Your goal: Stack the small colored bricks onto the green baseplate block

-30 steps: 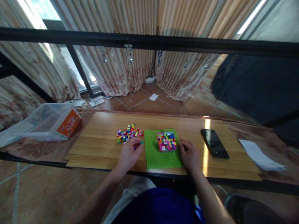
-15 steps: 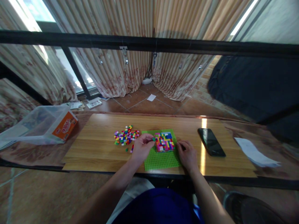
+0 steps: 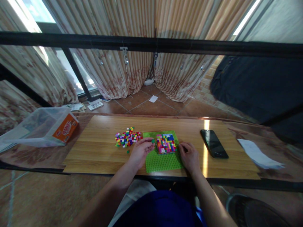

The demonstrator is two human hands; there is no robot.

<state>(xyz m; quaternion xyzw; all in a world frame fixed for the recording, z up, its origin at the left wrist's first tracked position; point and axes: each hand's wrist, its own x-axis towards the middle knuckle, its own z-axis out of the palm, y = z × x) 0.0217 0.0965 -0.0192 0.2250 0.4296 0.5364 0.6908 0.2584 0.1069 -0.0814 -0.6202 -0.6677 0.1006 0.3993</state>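
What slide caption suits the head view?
Left hand holds a green piece beside a multicolored build on a green baseplate.

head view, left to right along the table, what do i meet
Clear plastic bin, pile of loose bricks, small green brick in the left hand, multicolored brick block, right hand, black phone, white paper.

Bright glare streaks the tabletop (image 3: 104, 160), window daylight behind.
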